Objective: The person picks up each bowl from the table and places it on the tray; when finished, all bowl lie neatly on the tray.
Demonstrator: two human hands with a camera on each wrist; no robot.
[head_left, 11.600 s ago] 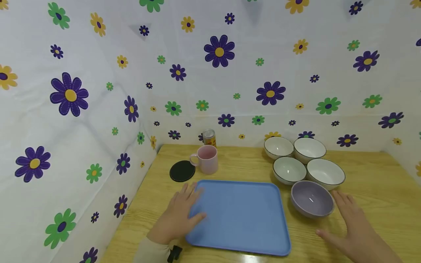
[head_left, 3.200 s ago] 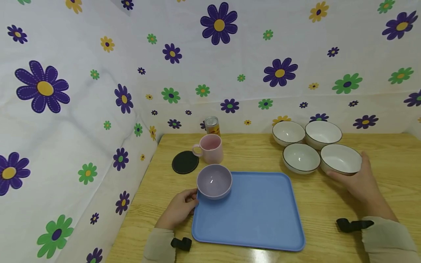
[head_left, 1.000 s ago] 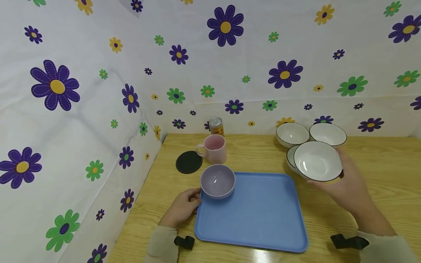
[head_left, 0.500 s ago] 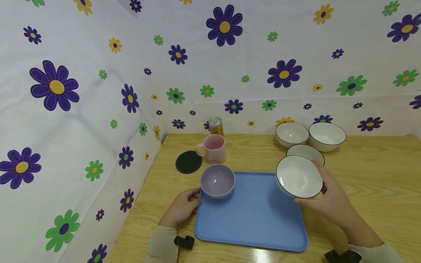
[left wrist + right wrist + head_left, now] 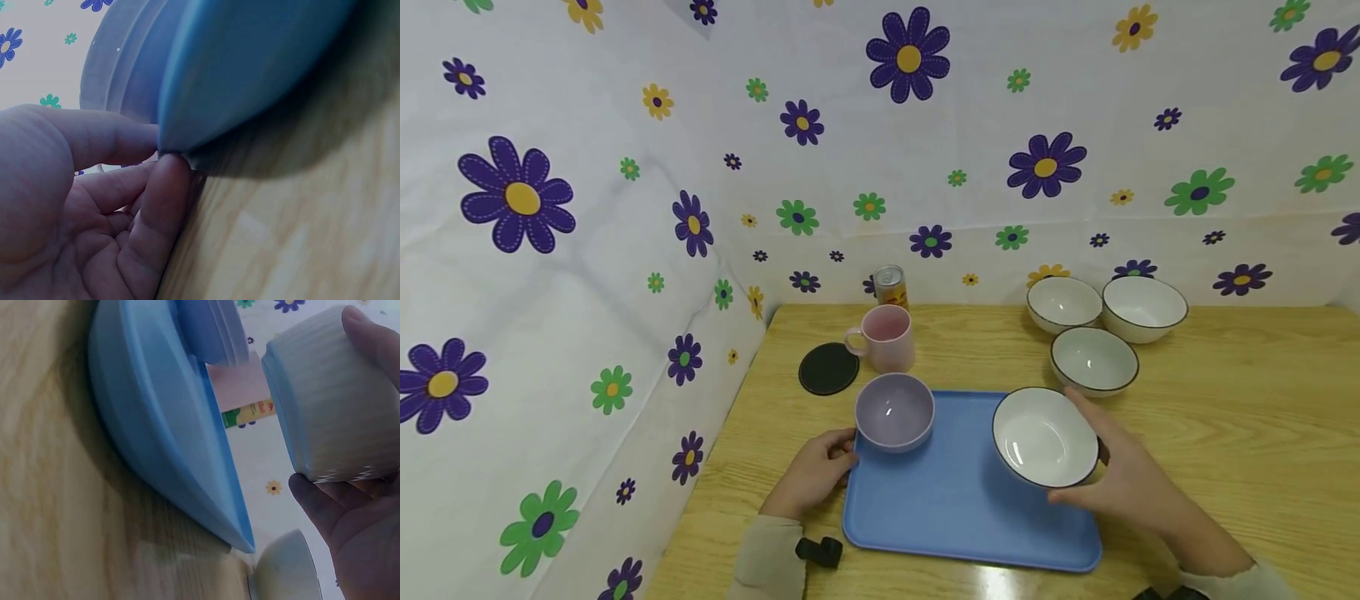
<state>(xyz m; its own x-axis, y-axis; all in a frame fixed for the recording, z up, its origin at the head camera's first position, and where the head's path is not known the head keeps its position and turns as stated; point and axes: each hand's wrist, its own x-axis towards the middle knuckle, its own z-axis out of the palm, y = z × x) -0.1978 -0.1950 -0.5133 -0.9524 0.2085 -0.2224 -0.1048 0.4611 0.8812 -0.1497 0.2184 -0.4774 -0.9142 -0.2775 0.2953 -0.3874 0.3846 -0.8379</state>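
My right hand (image 5: 1127,477) grips a white bowl (image 5: 1043,437) with a dark rim, thumb and fingers round its side. In the right wrist view the ribbed outside of that white bowl (image 5: 340,403) hangs above the tray's level. Beneath it in the head view lies a blue tray (image 5: 940,508). A purple bowl (image 5: 895,412) sits in the tray's far left corner. At the tray's left edge, my left hand (image 5: 814,473) pinches the rim. The left wrist view has its fingers (image 5: 164,194) right at the tray's edge, close to the wooden table.
Three more white bowls stand at the back right, the nearest bowl (image 5: 1094,360) just beyond the tray. Behind the tray on the left are a pink mug (image 5: 891,342), a can (image 5: 891,285) and a black round coaster (image 5: 829,368). Flower-patterned cloth (image 5: 970,125) walls the table.
My right hand has taken the white bowl from the group at the right and carried it left over the tray. Earlier, the purple bowl moved from the table onto the tray. The left hand stays at the tray.
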